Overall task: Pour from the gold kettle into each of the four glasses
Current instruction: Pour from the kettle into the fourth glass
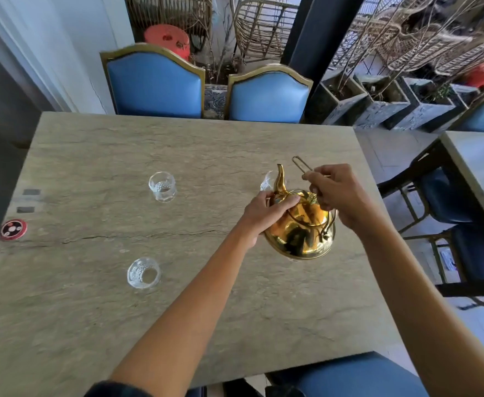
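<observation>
both hands grip the gold kettle (pixel 301 233), right hand (pixel 338 193) closed on its handle, left hand (pixel 266 216) steadying the body, spout seemingly over the far glass (pixel 267 181) just beyond.

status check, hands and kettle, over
Left hand on shiny gold kettle lid, right hand gripping its wire handle. Spout over far-right clear glass. Two clear glasses left, fourth unseen.
</observation>
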`<state>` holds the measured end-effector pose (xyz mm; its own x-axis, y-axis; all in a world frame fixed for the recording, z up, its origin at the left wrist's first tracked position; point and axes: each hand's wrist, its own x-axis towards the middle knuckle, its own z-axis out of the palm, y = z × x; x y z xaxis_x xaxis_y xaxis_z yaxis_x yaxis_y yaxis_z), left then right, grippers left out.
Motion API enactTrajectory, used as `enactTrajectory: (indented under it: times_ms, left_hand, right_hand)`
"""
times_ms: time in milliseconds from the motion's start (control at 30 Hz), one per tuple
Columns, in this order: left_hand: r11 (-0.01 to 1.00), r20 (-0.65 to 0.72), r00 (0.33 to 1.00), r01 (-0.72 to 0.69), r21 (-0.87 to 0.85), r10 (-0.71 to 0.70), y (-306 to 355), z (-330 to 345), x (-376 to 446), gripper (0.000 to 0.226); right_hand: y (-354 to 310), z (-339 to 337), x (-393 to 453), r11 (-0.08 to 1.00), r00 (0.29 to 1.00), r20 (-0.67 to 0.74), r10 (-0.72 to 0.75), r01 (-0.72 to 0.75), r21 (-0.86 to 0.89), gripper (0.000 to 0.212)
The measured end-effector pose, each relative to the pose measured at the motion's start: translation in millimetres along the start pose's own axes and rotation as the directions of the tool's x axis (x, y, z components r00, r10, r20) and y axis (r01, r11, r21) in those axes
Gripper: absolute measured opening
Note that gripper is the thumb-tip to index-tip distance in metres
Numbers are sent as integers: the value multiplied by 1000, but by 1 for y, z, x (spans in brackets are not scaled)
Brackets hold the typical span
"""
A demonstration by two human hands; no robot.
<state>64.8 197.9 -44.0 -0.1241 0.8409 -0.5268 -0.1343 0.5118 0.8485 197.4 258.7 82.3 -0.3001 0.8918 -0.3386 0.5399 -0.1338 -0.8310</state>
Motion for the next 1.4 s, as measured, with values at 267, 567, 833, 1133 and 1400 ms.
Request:
enactTrajectory:
  times_ms: [267,567,833,1133,1400]
  left_hand:
    - [990,-13,999,40,-138,-42,18,75,37,93]
    - [972,-7,992,121,-202,-125,7,108,86,69]
    - [962,-17,983,176,-208,-184,-7,107,113,63]
    - [942,61,972,234,-240,-226,-12,108,120,69]
    - [927,73,965,263,-266,-252,-13,106,123,66]
  right_hand:
    - [0,-60,37,967,997,-33,-68,58,-247,24]
    - [31,-80,98,925,998,40,-48,59,-375,25]
    - [52,-70,137,892,991,126,-54,104,-439,26]
    - [49,-61,159,822,986,154,-65,140,-552,27]
    - [45,-55,167,783,985,166,-47,140,-606,28]
